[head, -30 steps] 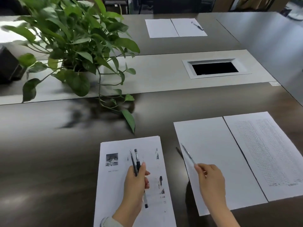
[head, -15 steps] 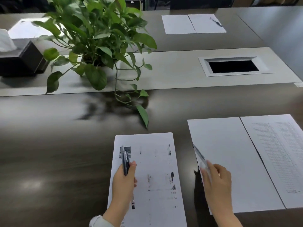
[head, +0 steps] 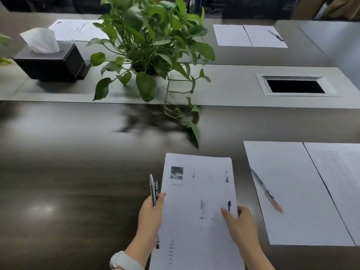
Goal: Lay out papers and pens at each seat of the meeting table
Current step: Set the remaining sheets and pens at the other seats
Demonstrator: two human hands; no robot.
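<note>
Between the two hands, a stack of papers [head: 198,207] runs lengthwise away from the person. The right hand [head: 238,224] pinches its right edge near the lower end, thumb on top. The left hand [head: 151,213] sits at the stack's left edge, fingers curled around two pens [head: 153,189] that point up and away, parallel to that edge; whether it also grips the sheets is hard to tell. To the right of the right hand, well apart, a placed pair of sheets [head: 292,191] already carries a pen [head: 266,190] lying diagonally across its left sheet. Left of the grip the dark table [head: 68,182] lies bare, likely the next seat. Ahead, a trailing leaf of the potted plant [head: 152,45] hangs just beyond the stack's far end. A tissue box [head: 52,59] stands far left.
</note>
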